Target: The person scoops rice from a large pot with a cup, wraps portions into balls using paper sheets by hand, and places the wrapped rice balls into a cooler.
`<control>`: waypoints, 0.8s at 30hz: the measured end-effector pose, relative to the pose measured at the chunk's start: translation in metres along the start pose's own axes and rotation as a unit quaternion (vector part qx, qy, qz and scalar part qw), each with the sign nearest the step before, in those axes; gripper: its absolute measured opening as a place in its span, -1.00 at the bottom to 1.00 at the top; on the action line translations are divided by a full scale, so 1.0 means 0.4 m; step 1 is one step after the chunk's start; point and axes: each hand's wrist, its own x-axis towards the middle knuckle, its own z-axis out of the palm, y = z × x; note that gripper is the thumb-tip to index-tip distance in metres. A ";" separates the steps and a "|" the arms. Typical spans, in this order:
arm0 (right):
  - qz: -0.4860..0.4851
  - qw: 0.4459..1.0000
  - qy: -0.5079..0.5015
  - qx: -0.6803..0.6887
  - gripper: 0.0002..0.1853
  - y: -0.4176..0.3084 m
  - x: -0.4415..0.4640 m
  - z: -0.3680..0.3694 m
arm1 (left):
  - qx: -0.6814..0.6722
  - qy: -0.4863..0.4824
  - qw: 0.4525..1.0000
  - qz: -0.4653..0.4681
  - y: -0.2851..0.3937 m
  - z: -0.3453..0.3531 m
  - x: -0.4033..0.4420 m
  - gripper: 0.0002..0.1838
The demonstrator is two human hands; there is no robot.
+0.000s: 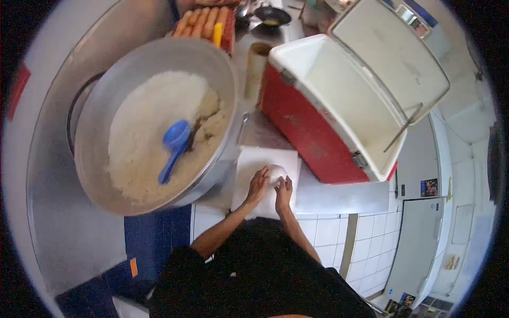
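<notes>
A white, rounded bundle point(276, 173) sits on a white sheet or board point(246, 164) at the counter's front edge. My left hand point(258, 184) curves round its left side, fingertips against it. From the right and front, my right hand point(284, 193) presses its fingers on the same bundle. Whether it is bare or wrapped is too small to tell. To the left stands a large metal pot point(87, 135) holding white rice point(154, 111), with a blue scoop point(175, 143) lying on the rice.
An open red-and-white cooler box point(307, 130) stands close on my right, its lid point(395, 50) tipped back. Behind the pot is a tray of sausage-like rolls point(201, 24). A black pan point(272, 17) and a tall container point(258, 63) are farther back.
</notes>
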 end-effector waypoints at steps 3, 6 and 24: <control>-0.195 0.976 -0.087 -0.050 -0.46 -0.207 -0.032 0.011 | 0.063 0.022 0.993 0.098 0.221 0.107 0.022 -0.49; -0.283 0.954 -0.094 -0.040 -0.51 -0.437 -0.102 0.035 | 0.078 0.033 0.974 0.211 0.431 0.220 -0.010 -0.50; -0.259 0.779 -0.300 -0.486 -0.24 -1.028 0.401 -0.017 | 0.265 0.102 0.871 0.401 0.709 0.288 -0.133 -0.14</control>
